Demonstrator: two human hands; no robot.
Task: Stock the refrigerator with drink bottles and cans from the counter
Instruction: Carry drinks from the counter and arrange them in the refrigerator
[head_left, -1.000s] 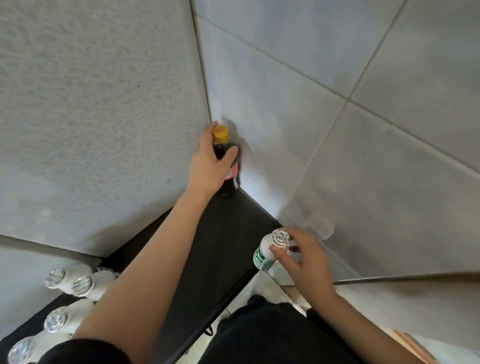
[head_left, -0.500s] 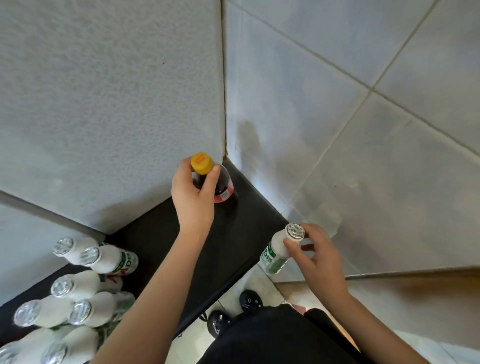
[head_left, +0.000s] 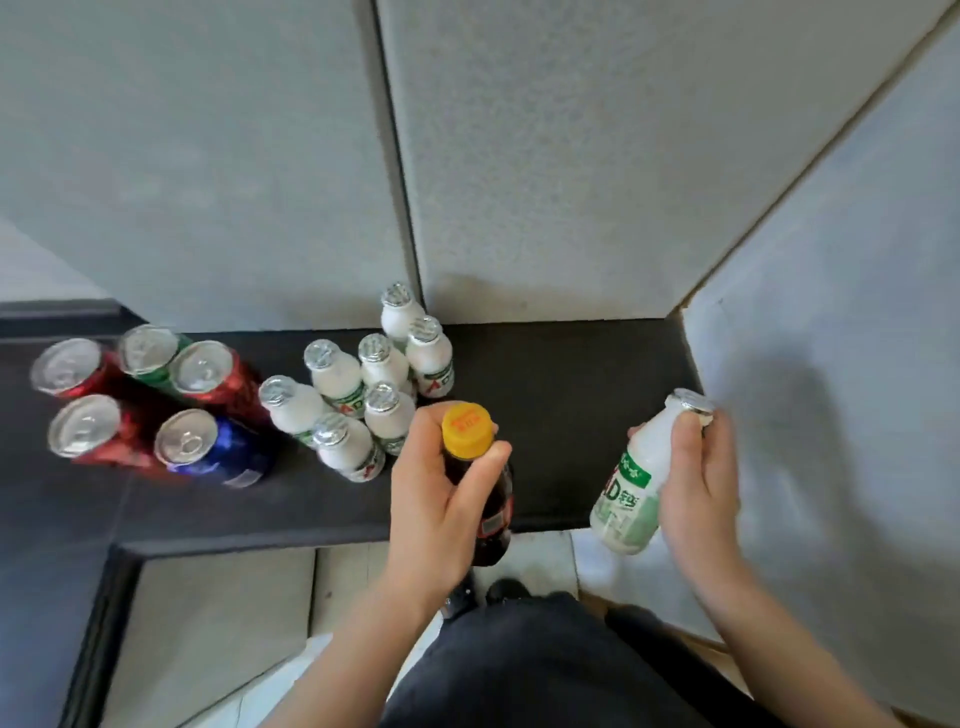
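Large letters "AD" stand on the green-and-white label of the white bottle (head_left: 631, 493) gripped in the right hand (head_left: 696, 483); the smaller characters around them are too blurred to read. The same "AD" shows on the label of the far bottle (head_left: 428, 358) in the cluster standing on the tabletop (head_left: 571, 389), and again on the middle bottle (head_left: 337, 384), with a lone "A" on the near bottle (head_left: 353, 457). Print on the yellow cap (head_left: 466, 430) and red label of the dark bottle (head_left: 491, 499) in the left hand (head_left: 436, 499), and on the blue can (head_left: 218, 452) at left, cannot be read.
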